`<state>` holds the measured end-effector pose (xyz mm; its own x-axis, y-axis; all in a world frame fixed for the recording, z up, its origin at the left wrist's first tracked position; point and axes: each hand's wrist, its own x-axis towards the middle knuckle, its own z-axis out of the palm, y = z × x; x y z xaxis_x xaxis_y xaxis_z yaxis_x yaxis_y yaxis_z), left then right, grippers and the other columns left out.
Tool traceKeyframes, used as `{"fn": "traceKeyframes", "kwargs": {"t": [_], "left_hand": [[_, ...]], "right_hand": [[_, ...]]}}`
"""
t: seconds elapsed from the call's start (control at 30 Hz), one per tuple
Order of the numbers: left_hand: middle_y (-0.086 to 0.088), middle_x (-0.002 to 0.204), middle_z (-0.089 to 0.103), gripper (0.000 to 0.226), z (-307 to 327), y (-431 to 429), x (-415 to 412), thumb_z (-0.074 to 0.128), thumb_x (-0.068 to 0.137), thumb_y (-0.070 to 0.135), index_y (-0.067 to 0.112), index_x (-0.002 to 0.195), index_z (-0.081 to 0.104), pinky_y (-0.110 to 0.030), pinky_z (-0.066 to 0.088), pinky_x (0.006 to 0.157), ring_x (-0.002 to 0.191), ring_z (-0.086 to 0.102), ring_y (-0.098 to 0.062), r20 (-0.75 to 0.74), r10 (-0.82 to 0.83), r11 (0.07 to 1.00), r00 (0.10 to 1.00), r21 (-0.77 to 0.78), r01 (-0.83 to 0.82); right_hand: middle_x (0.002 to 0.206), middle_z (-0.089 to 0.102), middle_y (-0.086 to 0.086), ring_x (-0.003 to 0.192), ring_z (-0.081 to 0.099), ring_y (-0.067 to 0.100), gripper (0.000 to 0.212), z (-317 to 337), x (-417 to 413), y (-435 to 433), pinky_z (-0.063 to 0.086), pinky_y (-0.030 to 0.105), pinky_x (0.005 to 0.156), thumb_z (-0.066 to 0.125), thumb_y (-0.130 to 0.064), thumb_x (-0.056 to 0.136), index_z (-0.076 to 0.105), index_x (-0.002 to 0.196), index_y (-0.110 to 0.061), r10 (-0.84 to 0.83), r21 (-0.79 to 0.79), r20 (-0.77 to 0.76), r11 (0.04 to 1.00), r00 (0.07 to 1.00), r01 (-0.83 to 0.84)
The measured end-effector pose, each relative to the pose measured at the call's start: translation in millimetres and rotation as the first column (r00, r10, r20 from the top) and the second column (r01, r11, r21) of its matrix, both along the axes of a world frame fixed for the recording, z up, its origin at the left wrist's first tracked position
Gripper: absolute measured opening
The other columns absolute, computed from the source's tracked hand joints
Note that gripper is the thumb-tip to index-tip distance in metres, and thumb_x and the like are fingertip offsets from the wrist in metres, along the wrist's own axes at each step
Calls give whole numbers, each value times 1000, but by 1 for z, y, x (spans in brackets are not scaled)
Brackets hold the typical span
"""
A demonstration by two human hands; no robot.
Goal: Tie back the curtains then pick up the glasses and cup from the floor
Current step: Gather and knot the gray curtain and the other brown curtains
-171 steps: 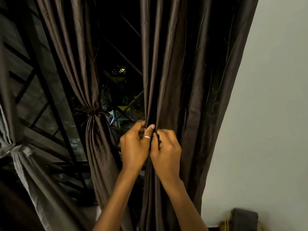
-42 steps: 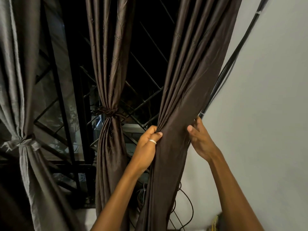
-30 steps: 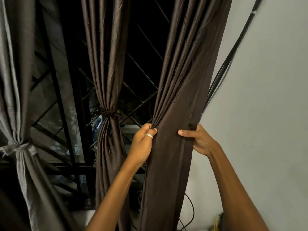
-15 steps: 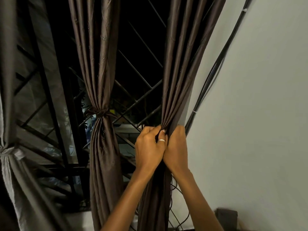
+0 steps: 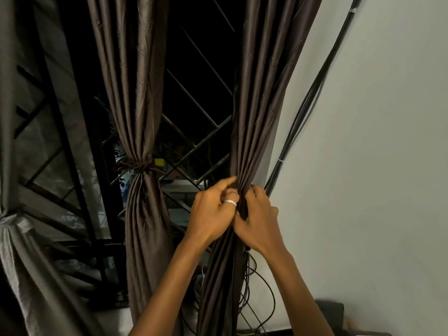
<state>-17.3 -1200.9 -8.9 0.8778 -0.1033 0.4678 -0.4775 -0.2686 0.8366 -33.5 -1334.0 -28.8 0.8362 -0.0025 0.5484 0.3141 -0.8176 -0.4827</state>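
- Three curtains hang across the window; the grey curtain [image 5: 17,251] at far left is matte and coarser, knotted at mid-height, its left side cut off by the frame
- Behind them a black metal grille [image 5: 194,98] of thin diagonal bars stands against darkness; what lies beyond it is hard to make out
- The middle curtain [image 5: 140,105] is glossy brown with fine vertical pleats, pinched to a narrow waist by one dark tie [image 5: 137,164]
- The left hand [image 5: 213,214] wears one silver ring [image 5: 230,202]; its fingers curl onto the folds of the right curtain and grip them
- The right curtain [image 5: 257,105], the same brown sheen, hangs just beside the wall and is bunched into a tight rope between both hands; its lower end runs out of view
- The right hand [image 5: 259,221] wraps the bunch from the right, touching the other hand, fingertips hidden in the cloth
- A bundle of black cables [image 5: 312,98] climbs the wall, too close together to count, and loops behind the curtain lower down
- The wall [image 5: 375,166] is pale and smooth; one dark box [image 5: 332,311] sits near right, partly cut off
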Motion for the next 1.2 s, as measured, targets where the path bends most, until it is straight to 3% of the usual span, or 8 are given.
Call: {"fn": "traceKeyframes", "kwargs": {"t": [0.1, 0.27, 0.5, 0.57, 0.73, 0.87, 1.03, 1.2], "left_hand": [[8, 97, 77, 31, 4, 5, 5, 50, 104, 16, 22, 134, 54, -36, 56, 98, 98, 71, -1, -107, -79, 987, 991, -150, 62], [6, 93, 80, 31, 4, 10, 16, 55, 104, 22, 20, 134, 51, -46, 53, 103, 104, 72, -10, -193, -215, 963, 957, -203, 176], [6, 96, 69, 29, 1, 26, 18, 73, 91, 37, 30, 118, 67, -25, 58, 76, 87, 68, -9, -26, 92, 992, 995, -83, -94], [12, 112, 63, 47, -2, 33, 24, 74, 90, 37, 32, 133, 56, -18, 52, 84, 102, 64, -2, -125, -33, 998, 992, -59, 25], [9, 126, 69, 36, -10, 35, 24, 61, 101, 20, 20, 136, 57, -14, 51, 92, 117, 64, -1, -298, -467, 884, 833, -123, 451], [3, 126, 70, 33, -14, 33, 24, 61, 100, 11, 18, 132, 59, -17, 52, 92, 118, 65, -5, -273, -490, 872, 828, -156, 465], [2, 127, 69, 35, -15, 30, 28, 61, 100, 13, 17, 134, 58, -22, 53, 94, 119, 65, -8, -219, -474, 880, 853, -106, 462], [2, 130, 68, 39, -13, 27, 26, 61, 100, 15, 21, 138, 55, -29, 54, 99, 122, 64, -12, -191, -487, 873, 852, -87, 480]], "right_hand": [[110, 55, -12, 100, 58, 4, 35, 5, 4, -10, 53, 42, 89, 56, -46, 93, 55, 126, -37, 113, 111, -25, 988, 993, -109], [101, 67, -33, 99, 63, -13, 29, 13, 5, -14, 49, 8, 82, 70, -33, 95, 57, 110, -54, 210, 314, -32, 930, 977, -190], [119, 70, -18, 110, 66, 0, 31, 10, 3, -17, 55, 29, 98, 67, -28, 98, 62, 128, -32, 276, 491, -65, 846, 959, -210], [117, 71, -20, 108, 67, -1, 27, 10, 1, -21, 55, 25, 97, 66, -24, 98, 62, 123, -36, 308, 512, -85, 829, 948, -224], [105, 73, -25, 103, 70, 1, 24, 10, 1, -25, 57, 20, 86, 65, -24, 98, 62, 116, -40, 349, 476, -118, 842, 930, -255], [116, 66, -24, 107, 64, -5, 29, 15, 0, -28, 54, 23, 96, 61, -40, 97, 57, 126, -36, 294, 324, -132, 915, 947, -239], [104, 62, -24, 93, 63, -4, 25, 26, 0, -36, 54, 21, 80, 56, -49, 98, 56, 119, -35, 221, 119, -200, 972, 954, -200], [108, 72, -2, 96, 69, 13, 58, 35, 0, -42, 59, 39, 89, 47, -64, 91, 65, 121, -19, 185, 11, -269, 982, 945, -189]]}}
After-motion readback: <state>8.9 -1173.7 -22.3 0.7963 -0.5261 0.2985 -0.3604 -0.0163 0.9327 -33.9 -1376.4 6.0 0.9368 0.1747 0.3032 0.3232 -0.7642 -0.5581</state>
